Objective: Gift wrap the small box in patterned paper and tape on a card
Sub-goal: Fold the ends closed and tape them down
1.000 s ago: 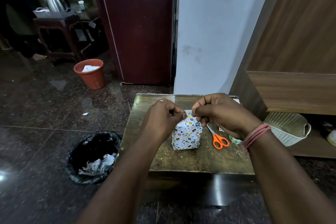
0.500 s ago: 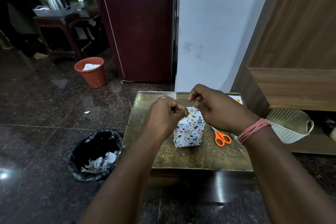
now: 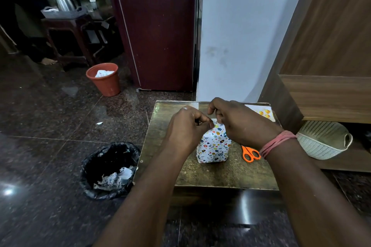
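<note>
I'm pinching the wrapped box's (image 3: 213, 144) top paper with both hands, left hand (image 3: 185, 128) and right hand (image 3: 239, 124), fingers curled, steadying it mid-tabletop (image 3: 226, 174) for closing the fold.

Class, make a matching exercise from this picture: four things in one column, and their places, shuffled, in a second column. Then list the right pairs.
Things:
1. wrapped box
2. scissors
3. orange bucket
4. kettle

Places:
A. on the floor by the dark red door
B. on the far side table
C. under both hands, on the table
D. on the table, right of the box

Pairs: 1-C, 2-D, 3-A, 4-B
</note>
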